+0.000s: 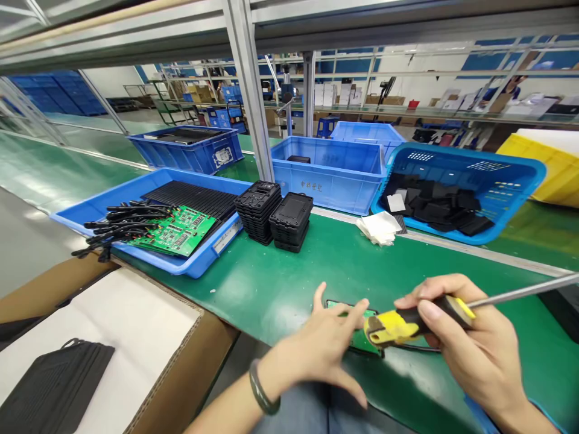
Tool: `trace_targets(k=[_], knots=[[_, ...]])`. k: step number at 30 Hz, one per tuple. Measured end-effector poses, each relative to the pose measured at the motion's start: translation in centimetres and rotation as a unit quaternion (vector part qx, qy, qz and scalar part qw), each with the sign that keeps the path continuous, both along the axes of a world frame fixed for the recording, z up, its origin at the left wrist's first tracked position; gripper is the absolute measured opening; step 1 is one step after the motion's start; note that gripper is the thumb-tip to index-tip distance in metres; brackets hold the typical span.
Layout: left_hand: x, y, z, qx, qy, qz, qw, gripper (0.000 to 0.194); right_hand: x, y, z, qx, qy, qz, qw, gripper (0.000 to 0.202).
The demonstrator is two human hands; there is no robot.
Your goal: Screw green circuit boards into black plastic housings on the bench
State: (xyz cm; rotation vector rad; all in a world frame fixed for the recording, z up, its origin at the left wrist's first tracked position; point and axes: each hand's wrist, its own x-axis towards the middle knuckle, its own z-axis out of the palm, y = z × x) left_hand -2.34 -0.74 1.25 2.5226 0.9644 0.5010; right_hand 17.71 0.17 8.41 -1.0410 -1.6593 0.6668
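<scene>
Gripping a screwdriver [418, 322] by its yellow-and-black handle, the right hand [470, 343] is curled shut around it, the metal shaft running out to the right above the green table [280, 283]. Just left of that handle, the left hand [323, 346] lies with fingers spread, its fingertips resting on a small green circuit board [357, 337] that sits in a black frame flat on the table, partly hidden under both hands. A dark bracelet [262, 392] circles the left wrist. Well beyond the circuit board, toward the back left, a shallow blue tray [181, 265] holds more green boards, black cables and ribbed black plates. Between that tray and the board, nearer the tray, stand two stacks of black plastic housings [275, 214]. Behind and to the right of the board, a tilted blue basket [506, 181] holds black pieces, with a folded white cloth [377, 228] just left of it. A deep blue bin [330, 172] stands behind the stacks.
</scene>
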Motion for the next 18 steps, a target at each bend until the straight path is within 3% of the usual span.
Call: trace_targets(k=[3,6,9,12,14,18], knots=[[-1.5,2.0,0.0,-0.07,-0.022,-0.033,0.997,0.12,-0.4,-0.7,-2.5,0.048,-0.053,0.067,0.995,0.003],[-1.8,2.4,-0.7,-0.075,-0.02,-0.032,0.996,0.119,-0.8,-0.5,-4.6,0.044,-0.121,0.132,0.983,0.012],[-1.8,1.9,-1.0,-0.069,-0.031,-0.026,0.997,0.101,0.3,-0.3,-4.5,0.037,-0.143,0.077,0.986,0.014],[-1.6,1.6,-1.3,-0.042,-0.026,-0.034,0.998,0.064,1.6,-0.6,-4.0,0.07,-0.089,0.013,0.994,0.008],[-1.3,1.6,-1.6,-0.011,-0.015,-0.038,0.999,0.051,2.0,-0.7,-4.2,0.094,-0.096,0.026,0.991,0.009],[-0.7,1.4,-2.3,0.054,0.006,-0.03,0.998,0.049,2.5,0.2,-4.1,0.076,-0.202,0.055,0.975,0.015]])
